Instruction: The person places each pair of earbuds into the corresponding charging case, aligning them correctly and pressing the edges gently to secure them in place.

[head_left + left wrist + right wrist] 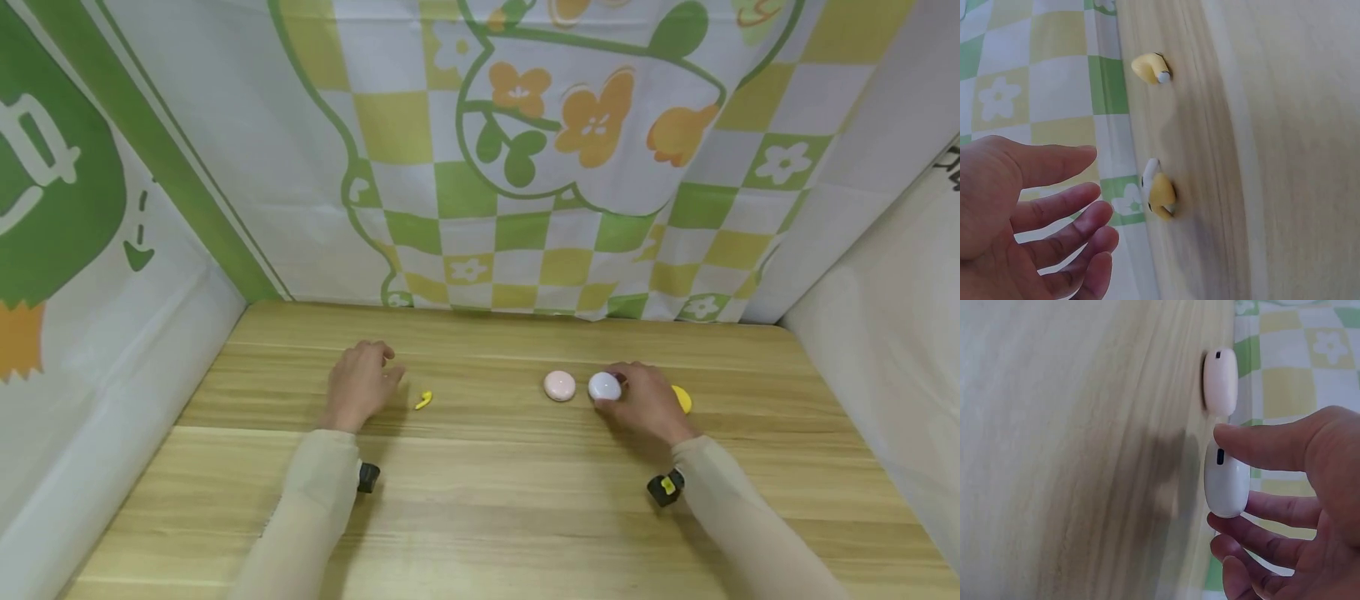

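My right hand [645,400] pinches a white, rounded earphone case [604,387], thumb on one edge and fingertips at the opposite edge. In the right wrist view a small dark slot shows on this white case [1227,481]. A pink case [559,386] lies just left of it. My left hand [360,383] hovers with relaxed, apart fingers and holds nothing. A yellow earbud [424,400] lies right of its fingertips. The left wrist view shows a yellow earbud [1150,67] beyond the fingertips, and a yellow-and-white earbud cluster [1161,192] nearer the fingers.
A yellow round case [682,398] lies right of my right hand, partly hidden by it. Everything rests on a wood-grain table [480,500]. A checked, flower-printed cloth [532,225] hangs along the back edge, and white cloth walls [885,333] stand at both sides.
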### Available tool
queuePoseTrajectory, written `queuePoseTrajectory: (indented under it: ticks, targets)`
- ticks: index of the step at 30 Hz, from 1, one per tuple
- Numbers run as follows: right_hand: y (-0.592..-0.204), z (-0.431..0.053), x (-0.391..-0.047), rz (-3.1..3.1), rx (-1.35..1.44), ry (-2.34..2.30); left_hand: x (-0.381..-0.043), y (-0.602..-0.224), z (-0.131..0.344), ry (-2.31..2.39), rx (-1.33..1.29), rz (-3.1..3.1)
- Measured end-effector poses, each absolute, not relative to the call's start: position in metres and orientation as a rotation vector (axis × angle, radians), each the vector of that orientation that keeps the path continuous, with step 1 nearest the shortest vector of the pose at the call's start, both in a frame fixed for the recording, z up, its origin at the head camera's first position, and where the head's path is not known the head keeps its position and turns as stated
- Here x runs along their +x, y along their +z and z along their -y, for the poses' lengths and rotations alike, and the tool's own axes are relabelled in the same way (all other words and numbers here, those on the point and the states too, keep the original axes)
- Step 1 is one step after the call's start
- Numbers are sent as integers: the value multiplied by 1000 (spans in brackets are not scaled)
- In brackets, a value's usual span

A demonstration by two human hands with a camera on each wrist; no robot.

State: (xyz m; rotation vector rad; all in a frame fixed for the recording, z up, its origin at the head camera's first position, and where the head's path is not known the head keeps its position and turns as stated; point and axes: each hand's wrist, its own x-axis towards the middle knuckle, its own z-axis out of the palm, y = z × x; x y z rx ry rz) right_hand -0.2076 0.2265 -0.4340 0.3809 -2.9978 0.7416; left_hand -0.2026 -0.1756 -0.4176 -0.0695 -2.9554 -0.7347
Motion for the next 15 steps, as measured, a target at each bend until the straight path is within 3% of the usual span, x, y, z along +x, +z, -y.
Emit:
queuePoseTrajectory:
  ticks: [15]
  targets:
    - [-435, -226, -207, 3004, 377, 803, -205, -424, 178, -681, -96, 2958]
